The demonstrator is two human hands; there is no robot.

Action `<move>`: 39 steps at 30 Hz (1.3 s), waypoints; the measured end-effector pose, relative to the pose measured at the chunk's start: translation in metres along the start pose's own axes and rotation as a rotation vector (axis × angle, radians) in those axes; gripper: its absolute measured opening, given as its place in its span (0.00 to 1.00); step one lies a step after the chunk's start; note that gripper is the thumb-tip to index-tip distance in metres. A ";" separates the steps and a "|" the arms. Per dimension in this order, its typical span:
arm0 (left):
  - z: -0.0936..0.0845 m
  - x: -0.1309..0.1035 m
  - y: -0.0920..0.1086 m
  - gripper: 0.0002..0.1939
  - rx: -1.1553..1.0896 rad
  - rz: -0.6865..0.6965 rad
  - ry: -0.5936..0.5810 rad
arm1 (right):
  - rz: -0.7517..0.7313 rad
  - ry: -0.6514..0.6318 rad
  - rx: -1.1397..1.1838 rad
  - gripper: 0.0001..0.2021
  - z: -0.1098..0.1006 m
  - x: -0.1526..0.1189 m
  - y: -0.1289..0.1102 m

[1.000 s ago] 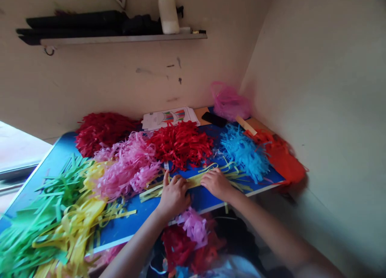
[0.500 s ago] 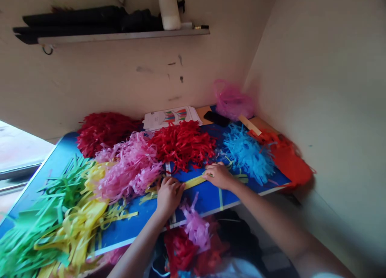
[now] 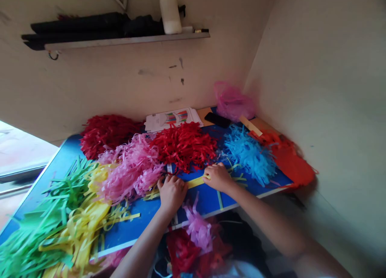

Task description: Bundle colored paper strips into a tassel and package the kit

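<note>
A flat yellow strip [image 3: 196, 182] runs between my two hands near the table's front edge. My left hand [image 3: 172, 193] is closed over its left end, knuckles up, resting low on the blue table. My right hand [image 3: 218, 177] pinches the other end, its fingertips curled round the strip. Yellow fringe ends poke out beyond both hands. Just behind them lies a bright red fringed bundle [image 3: 184, 146]. A pink fringed bundle [image 3: 132, 169] is left of my left hand, and a blue fringed bundle [image 3: 250, 154] is right of my right hand.
Green strips [image 3: 39, 225] and yellow strips [image 3: 81, 225] cover the table's left side. A dark red bundle [image 3: 110, 135], printed papers [image 3: 173, 119], a phone [image 3: 217, 119], a pink plastic bag [image 3: 233, 103] and orange fringe [image 3: 292, 165] lie along the back and right. A shelf [image 3: 129, 40] hangs above.
Both hands keep hold of the yellow strip. My right fingers have curled slightly more around its end, and my left hand lies flatter. The camera view has shifted slightly.
</note>
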State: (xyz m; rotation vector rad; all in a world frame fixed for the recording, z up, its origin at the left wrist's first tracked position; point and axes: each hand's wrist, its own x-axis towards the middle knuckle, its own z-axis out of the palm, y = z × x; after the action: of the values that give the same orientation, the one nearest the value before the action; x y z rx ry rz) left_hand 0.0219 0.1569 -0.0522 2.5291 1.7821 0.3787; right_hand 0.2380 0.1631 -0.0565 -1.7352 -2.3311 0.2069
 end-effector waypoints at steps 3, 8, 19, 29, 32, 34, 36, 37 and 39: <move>-0.007 -0.001 0.002 0.11 -0.007 0.166 0.021 | -0.094 0.029 -0.015 0.07 -0.010 -0.009 -0.004; -0.014 0.000 0.006 0.10 -0.031 0.357 0.045 | -0.342 -0.005 -0.018 0.07 -0.010 -0.013 0.002; -0.001 -0.006 -0.006 0.11 -0.103 0.282 0.085 | -0.307 0.016 0.000 0.07 -0.004 -0.012 0.007; 0.005 -0.003 -0.016 0.14 -0.124 0.106 0.036 | -0.090 -0.015 0.062 0.06 0.004 -0.002 0.022; 0.004 0.002 -0.011 0.13 -0.086 0.106 0.020 | -0.052 -0.030 0.051 0.05 0.005 0.004 0.018; 0.004 0.003 -0.010 0.12 -0.062 0.106 0.015 | -0.030 -0.035 0.035 0.06 0.003 0.006 0.016; 0.003 0.003 -0.010 0.10 -0.042 0.103 0.025 | -0.020 -0.026 0.013 0.06 -0.001 0.007 0.014; 0.002 0.002 -0.010 0.08 -0.036 0.109 0.032 | -0.033 -0.017 0.002 0.05 -0.004 0.006 0.013; -0.001 0.000 -0.009 0.07 -0.038 0.175 0.034 | -0.107 -0.002 -0.018 0.03 -0.011 0.003 0.009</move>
State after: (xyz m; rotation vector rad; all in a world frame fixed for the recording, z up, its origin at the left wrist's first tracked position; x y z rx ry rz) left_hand 0.0131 0.1604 -0.0522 2.6757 1.5515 0.4596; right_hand 0.2483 0.1679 -0.0474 -1.6134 -2.4254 0.1702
